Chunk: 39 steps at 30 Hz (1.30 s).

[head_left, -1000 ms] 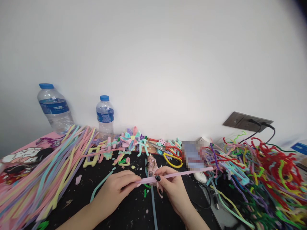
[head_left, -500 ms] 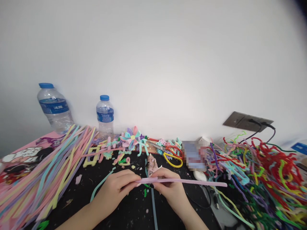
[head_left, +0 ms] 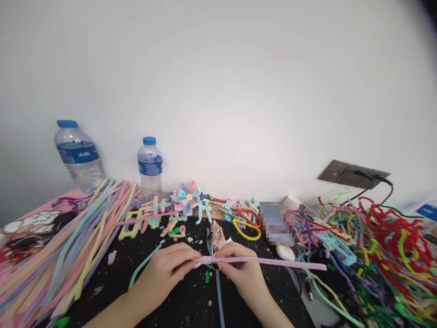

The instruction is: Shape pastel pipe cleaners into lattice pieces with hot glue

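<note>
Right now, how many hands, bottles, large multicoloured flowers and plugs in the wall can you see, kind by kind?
Hands: 2 (left hand, right hand, both on the pink strip)
Bottles: 2
Large multicoloured flower: 1
Wall plugs: 2
Total: 7

A pale pink fuzzy stem (head_left: pixel 290 263) is held near the lower centre of the frame, pinched between the thumb and fingers of the left hand (head_left: pixel 170 266) and of the right hand (head_left: pixel 241 269); its longer free end is extended toward the lower right. A black work surface (head_left: pixel 164 303) is seen beneath the hands, strewn with small scraps. A bundle of pastel stems (head_left: pixel 92 241) is laid at the lower left. A multicoloured tangle of stems (head_left: pixel 382 255) is heaped at the lower right. A stem flower (head_left: pixel 189 197) and yellow-handled scissors (head_left: pixel 247 231) are placed beyond the hands, around the centre. Two blue-capped bottles (head_left: pixel 150 165) are positioned at centre left, against a white wall (head_left: pixel 232 91). Two black plugs (head_left: pixel 363 173) are inserted in a wall plate (head_left: pixel 336 172) at centre right.
</note>
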Tool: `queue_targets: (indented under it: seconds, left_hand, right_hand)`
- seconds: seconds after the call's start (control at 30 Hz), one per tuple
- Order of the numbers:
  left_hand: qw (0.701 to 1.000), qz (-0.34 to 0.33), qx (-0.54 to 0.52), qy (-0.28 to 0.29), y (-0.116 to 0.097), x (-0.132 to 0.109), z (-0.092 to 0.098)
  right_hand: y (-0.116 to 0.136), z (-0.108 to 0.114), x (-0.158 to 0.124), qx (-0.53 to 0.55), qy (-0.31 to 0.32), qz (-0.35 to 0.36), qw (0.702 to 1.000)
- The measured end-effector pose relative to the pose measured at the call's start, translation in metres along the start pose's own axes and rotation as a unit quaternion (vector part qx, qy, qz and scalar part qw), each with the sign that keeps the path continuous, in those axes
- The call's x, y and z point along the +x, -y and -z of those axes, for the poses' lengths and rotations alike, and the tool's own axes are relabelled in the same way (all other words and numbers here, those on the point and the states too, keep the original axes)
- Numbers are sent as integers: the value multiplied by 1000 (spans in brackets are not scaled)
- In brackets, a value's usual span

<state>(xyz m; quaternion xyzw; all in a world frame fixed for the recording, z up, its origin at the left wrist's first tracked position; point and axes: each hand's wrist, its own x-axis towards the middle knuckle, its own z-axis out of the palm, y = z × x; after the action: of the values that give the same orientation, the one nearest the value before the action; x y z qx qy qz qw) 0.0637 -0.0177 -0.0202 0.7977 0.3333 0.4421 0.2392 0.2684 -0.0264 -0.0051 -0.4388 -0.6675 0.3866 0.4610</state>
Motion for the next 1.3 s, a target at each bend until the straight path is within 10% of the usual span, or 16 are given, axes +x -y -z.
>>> queue_targets:
  seconds: [1.3]
  left_hand:
    - [996,-45,64,-54,1,-4,0]
  right_hand:
    - [4,-4,-1,31,-31,-29,999]
